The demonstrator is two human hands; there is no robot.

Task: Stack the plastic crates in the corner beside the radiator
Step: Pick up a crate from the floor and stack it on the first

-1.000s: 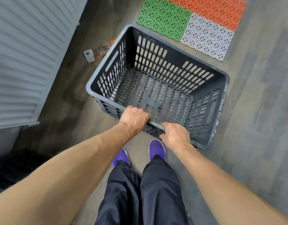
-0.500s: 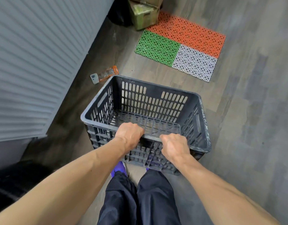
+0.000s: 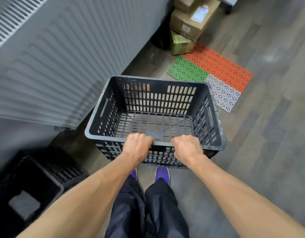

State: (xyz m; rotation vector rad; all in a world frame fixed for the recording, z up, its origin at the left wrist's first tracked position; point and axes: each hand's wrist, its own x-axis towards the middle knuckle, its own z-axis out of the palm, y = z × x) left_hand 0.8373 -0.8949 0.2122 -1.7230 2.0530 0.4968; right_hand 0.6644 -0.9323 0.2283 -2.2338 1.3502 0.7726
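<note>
both hands, left hand [image 3: 137, 146] and right hand [image 3: 187, 147], clench the near rim of the slotted dark grey plastic crate [image 3: 158, 107], apparently mid-carry; next it likely needs swinging toward the black crate [image 3: 26, 189] at eight o'clock below the white ribbed radiator [image 3: 62, 57].

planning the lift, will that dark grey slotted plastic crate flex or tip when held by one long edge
The dark grey slotted plastic crate probably stays stiff: its ribbed walls look straight. Empty, it is likely light. With left hand and right hand both on the near rim, the far side may dip.

Even light, blurred edges (perhaps motion)
</note>
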